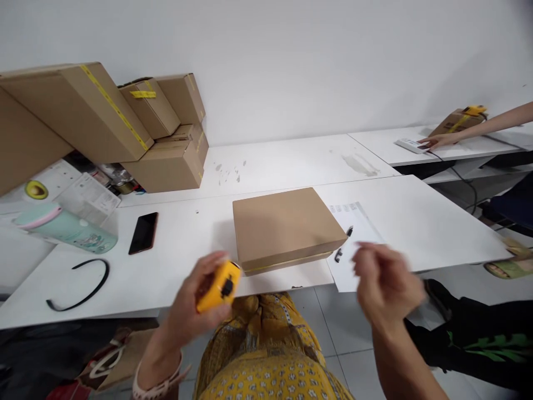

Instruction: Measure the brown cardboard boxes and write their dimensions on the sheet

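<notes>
My left hand [189, 311] is wrapped around a yellow tape measure [219, 286] with a black button, just beside the front left corner of a closed cardboard box [287, 225]. The box lies flat near the front edge of the white table. To the right of it, above the table edge, my right hand [385, 283] is smeared by motion. Its fingers look curled, but whether they hold anything does not show. A white sheet of paper [362, 239] lies partly under the box, with a black pen [338, 255] and another small black item [350, 230] on it.
Cardboard boxes [166, 164] are stacked at the back left. A phone [144, 233], a mint-green bottle [69, 228] and a black curved band [106, 278] lie on the left. At the far right, another person's hand [443, 140] touches a white device [412, 145].
</notes>
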Demonstrator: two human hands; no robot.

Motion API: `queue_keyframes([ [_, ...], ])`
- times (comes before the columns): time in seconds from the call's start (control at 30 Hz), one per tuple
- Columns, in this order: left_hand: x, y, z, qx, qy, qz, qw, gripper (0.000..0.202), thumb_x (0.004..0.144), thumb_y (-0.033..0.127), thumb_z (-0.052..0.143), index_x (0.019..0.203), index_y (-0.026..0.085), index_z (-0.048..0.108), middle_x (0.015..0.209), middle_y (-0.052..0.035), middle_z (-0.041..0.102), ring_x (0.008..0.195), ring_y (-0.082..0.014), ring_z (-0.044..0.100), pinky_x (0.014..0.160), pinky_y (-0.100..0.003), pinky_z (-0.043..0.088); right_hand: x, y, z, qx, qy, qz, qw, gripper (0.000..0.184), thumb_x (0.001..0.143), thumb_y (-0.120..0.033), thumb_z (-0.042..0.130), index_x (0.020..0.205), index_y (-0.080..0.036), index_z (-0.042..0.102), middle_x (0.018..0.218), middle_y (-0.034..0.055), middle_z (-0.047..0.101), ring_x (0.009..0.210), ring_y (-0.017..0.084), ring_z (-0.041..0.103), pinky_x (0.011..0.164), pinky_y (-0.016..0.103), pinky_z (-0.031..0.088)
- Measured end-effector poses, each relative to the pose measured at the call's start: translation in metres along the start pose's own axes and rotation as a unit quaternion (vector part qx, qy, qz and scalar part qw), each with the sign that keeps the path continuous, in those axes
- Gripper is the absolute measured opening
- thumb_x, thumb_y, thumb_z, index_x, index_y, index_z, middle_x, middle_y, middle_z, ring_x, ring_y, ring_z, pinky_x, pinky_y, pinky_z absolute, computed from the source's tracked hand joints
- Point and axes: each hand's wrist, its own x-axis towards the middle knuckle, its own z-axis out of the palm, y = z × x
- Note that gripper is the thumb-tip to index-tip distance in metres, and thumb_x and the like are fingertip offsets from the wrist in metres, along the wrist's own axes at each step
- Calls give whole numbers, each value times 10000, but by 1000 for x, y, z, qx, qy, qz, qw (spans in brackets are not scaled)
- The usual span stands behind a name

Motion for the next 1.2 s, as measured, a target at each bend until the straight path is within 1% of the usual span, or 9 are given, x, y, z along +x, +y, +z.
queue_keyframes([
  [0.07, -3, 29, 22, -24, -139, 60, 988, 733, 695, 324, 756, 1388, 330, 519, 1265, -87, 644, 934, -257, 689, 709, -335, 581, -16, -36, 10, 112, -255, -47, 959, 231, 1001, -403, 478, 984, -242, 642, 773, 43, 613, 669, 183, 572, 600, 331, 469],
  [0.13, -1, 46, 39, 3, -194, 107, 975, 779, 665, 269, 777, 1392, 354, 510, 1241, -65, 647, 995, -264, 671, 835, -381, 580, -26, -55, 20, 179, -378, -32, 908, 245, 1014, -418, 476, 939, -232, 617, 735, 13, 593, 642, 150, 545, 573, 287, 439],
  [0.17, 2, 50, 45, 14, -200, 114, 973, 804, 661, 255, 781, 1404, 357, 491, 1238, -60, 643, 1021, -264, 660, 885, -397, 568, -28, -58, 23, 197, -395, -7, 897, 256, 1015, -431, 481, 914, -226, 596, 718, -2, 578, 625, 135, 521, 560, 270, 417],
  [0.43, 15, 47, 51, 5, -213, 71, 974, 910, 623, 246, 803, 1430, 307, 388, 1092, -52, 587, 922, -236, 628, 777, -360, 565, -26, -44, 25, 254, -425, 131, 859, 341, 967, -519, 566, 822, -218, 503, 700, -26, 511, 603, 109, 449, 530, 249, 345],
  [0.6, 24, 58, 43, -42, -226, 60, 971, 898, 659, 231, 796, 1446, 326, 375, 1276, -84, 588, 987, -233, 666, 843, -365, 578, -7, -42, 30, 350, -439, 173, 809, 385, 937, -567, 584, 790, -237, 452, 617, -66, 420, 501, 87, 339, 464, 242, 293],
  [0.7, 40, 59, 19, -48, -180, 53, 981, 757, 721, 246, 756, 1404, 307, 436, 1312, -103, 607, 1072, -258, 675, 880, -374, 577, 36, -19, 26, 358, -343, 186, 848, 419, 925, -615, 553, 752, -243, 472, 547, -77, 370, 456, 90, 292, 435, 249, 250],
  [0.83, 71, 45, -35, -17, -89, 24, 996, 581, 756, 393, 716, 1294, 253, 547, 1130, -97, 720, 919, -258, 709, 769, -362, 579, 106, 45, 18, 317, -180, 167, 916, 431, 862, -614, 601, 686, -249, 454, 557, -48, 375, 508, 106, 341, 489, 282, 290],
  [1.0, 94, 21, -73, 16, -99, -69, 993, 574, 791, 456, 663, 1307, 220, 573, 1007, -85, 746, 869, -248, 693, 734, -344, 543, 130, 111, 34, 266, -233, 210, 911, 502, 829, -671, 624, 640, -230, 476, 623, -11, 435, 596, 129, 405, 571, 304, 385],
  [1.2, 99, 8, -75, -20, -155, -94, 983, 579, 813, 451, 675, 1317, 201, 539, 1047, -92, 722, 868, -219, 668, 754, -313, 512, 114, 113, 61, 256, -269, 249, 894, 506, 824, -678, 637, 687, -221, 468, 702, -18, 455, 670, 139, 446, 652, 288, 413],
])
